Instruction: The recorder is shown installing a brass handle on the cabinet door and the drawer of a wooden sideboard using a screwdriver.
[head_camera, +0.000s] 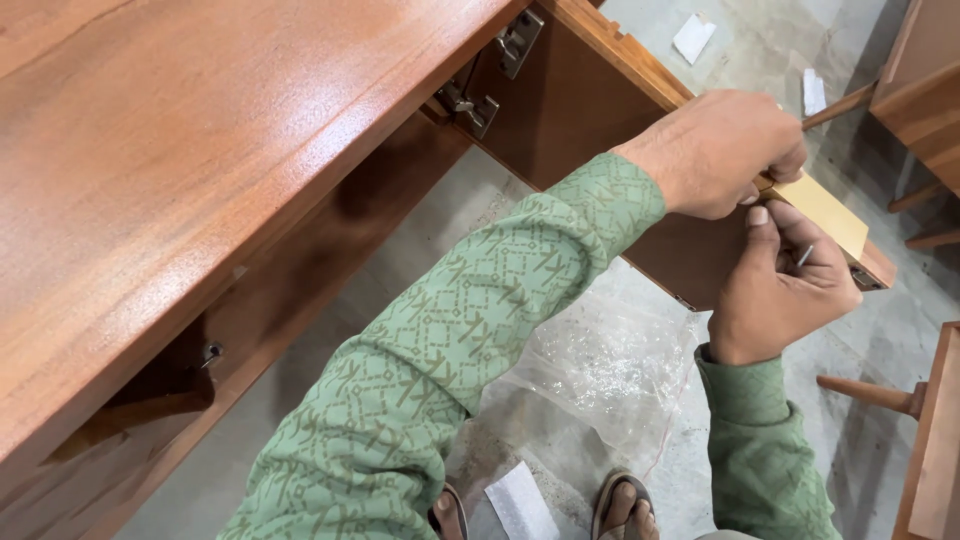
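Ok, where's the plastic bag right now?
In the head view, the clear plastic bag lies on the concrete floor, low and right of centre, below the open cabinet door, between the two green sleeves and just above the sandalled feet.

1 head-worn view looks steeply down, close over the cabinet top (180, 150), past an open door (590, 110) to the floor (860, 140).

Both hands (745, 215) on open cabinet door (600, 110)
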